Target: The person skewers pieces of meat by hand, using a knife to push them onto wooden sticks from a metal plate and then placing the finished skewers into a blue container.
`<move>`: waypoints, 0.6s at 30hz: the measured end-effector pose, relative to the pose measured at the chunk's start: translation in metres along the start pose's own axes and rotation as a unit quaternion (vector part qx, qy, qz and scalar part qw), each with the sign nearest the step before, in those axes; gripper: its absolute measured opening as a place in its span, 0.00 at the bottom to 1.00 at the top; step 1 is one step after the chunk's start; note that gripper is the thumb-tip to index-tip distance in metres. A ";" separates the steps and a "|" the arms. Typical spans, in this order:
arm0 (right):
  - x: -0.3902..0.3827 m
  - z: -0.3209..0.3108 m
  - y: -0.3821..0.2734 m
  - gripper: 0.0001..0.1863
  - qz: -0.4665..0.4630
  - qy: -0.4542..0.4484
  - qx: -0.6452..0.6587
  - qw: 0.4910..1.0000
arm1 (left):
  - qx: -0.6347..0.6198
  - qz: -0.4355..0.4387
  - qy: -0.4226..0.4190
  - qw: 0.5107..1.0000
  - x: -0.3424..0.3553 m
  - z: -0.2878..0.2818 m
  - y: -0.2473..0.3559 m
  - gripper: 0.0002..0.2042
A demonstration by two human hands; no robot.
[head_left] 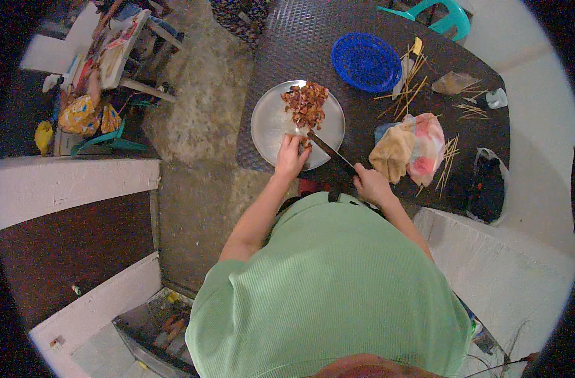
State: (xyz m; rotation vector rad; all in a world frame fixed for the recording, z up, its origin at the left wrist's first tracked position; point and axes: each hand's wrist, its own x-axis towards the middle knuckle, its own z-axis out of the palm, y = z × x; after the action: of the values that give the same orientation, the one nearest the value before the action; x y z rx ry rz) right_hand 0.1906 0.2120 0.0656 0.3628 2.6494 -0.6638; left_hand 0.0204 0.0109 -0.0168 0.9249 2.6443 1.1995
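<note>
A round silver metal tray (pixel 265 120) lies at the near left of the dark woven-pattern table. On it is a heap of chopped reddish-brown pieces that look like cooked meat (pixel 305 104). My left hand (pixel 291 157) rests at the tray's near side, its bent fingers pressing on a small brown piece of meat (pixel 306 142). With my right hand (pixel 370 184) I grip the handle of a knife (pixel 331 152). Its dark blade slants left over the tray, the tip beside the piece under my left fingers and just below the heap.
Past the tray stands a blue plastic basket (pixel 367 62). Thin wooden sticks (pixel 413 94) lie scattered right of it, near a yellow-handled tool (pixel 416 47). Close to my right hand are a tan cloth (pixel 391 154) and a pink-and-white cloth (pixel 428 142). A black plastic bag (pixel 487 186) sits at the right edge.
</note>
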 end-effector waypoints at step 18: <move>-0.007 0.001 -0.005 0.14 -0.010 -0.006 -0.017 1.000 | 0.031 -0.006 0.040 0.999 -0.003 0.007 -0.005 0.18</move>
State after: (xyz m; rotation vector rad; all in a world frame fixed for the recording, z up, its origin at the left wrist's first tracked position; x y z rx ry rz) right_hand 0.1951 0.2066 0.0697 0.3232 2.6534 -0.6245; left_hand 0.0228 0.0109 -0.0261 0.8863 2.7590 1.1829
